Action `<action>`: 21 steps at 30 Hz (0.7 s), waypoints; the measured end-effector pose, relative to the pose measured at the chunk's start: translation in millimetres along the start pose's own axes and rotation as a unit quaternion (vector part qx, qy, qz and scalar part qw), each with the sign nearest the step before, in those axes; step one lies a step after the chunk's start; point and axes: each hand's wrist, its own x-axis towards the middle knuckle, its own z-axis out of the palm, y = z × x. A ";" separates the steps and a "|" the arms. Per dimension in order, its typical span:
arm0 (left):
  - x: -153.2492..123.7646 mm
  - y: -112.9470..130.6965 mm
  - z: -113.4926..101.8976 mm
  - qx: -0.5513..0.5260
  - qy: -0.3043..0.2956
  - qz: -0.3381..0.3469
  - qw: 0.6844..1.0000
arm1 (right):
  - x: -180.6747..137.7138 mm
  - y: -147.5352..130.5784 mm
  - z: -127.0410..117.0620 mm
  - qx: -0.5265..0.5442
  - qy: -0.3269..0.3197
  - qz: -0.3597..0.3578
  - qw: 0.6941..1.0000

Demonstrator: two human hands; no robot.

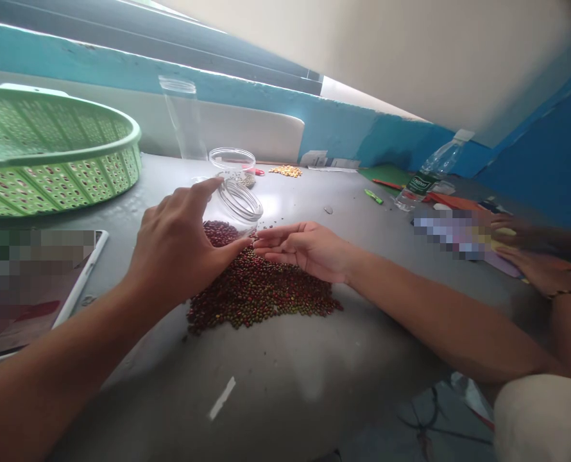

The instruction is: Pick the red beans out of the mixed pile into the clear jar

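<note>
My left hand (179,240) grips a clear glass jar (235,208) that lies tilted on its side, its mouth facing right toward a heap of dark red beans (261,289) on the grey table (290,378). Some beans are inside the jar. My right hand (309,247) lies over the heap with its fingers stretched out flat toward the jar's mouth, touching the beans.
A green plastic basket (49,154) stands at the far left, with a tablet (81,285) in front of it. A second clear jar (232,163) and a tall clear container (184,119) stand behind. Yellow grains (285,171), a water bottle (427,173) and another person's hands (530,256) are at the right.
</note>
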 end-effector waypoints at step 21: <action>-3.5 3.3 -1.4 0.026 0.000 0.082 0.996 | 3.2 -7.4 -12.7 -0.142 0.066 -0.043 0.987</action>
